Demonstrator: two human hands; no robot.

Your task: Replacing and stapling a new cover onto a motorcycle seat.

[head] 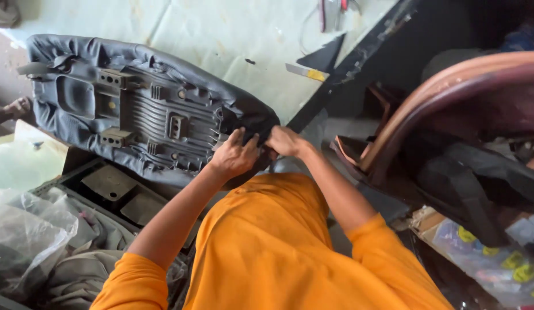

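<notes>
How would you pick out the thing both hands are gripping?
On the pale green worktop lies an upturned motorcycle seat. Its ribbed grey plastic underside faces up, with a dark cover wrapped over the edges. Left hand and right hand pinch the cover at its narrow end.

A pale green work table (221, 34) carries an upturned grey motorcycle seat (146, 109), black offcuts (324, 57) and a tool (306, 72).
</notes>
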